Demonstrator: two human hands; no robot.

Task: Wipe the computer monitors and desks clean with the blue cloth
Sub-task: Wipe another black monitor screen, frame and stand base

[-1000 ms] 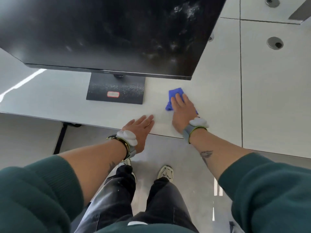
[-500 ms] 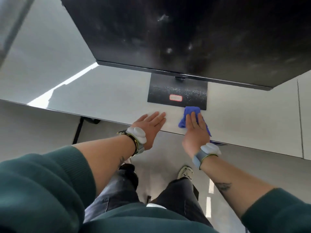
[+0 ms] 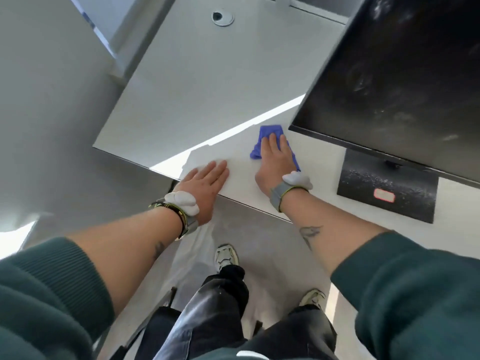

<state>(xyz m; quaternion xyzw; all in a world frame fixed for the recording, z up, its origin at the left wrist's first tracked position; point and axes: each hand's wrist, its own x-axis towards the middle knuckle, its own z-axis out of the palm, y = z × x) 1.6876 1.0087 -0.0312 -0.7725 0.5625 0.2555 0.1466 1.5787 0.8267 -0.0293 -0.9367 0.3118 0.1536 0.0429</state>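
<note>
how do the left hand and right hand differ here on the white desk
The right hand presses flat on the crumpled blue cloth; the left hand lies bare on the white desk. The left hand sits at the desk's near edge; the right hand reaches farther in, closer to the black monitor. Both are palm-down with straight fingers.

1. The pale desk (image 3: 207,87) has a round cable port (image 3: 222,16) near its far edge.
2. A dusty black monitor base (image 3: 384,188) stands on it at the right, bearing a red-edged label (image 3: 384,194).
3. The crumpled blue cloth (image 3: 270,131) lies left of the base, pressed down by the right hand (image 3: 274,162).
4. The left hand (image 3: 205,183) rests palm-down at the near edge.
</note>
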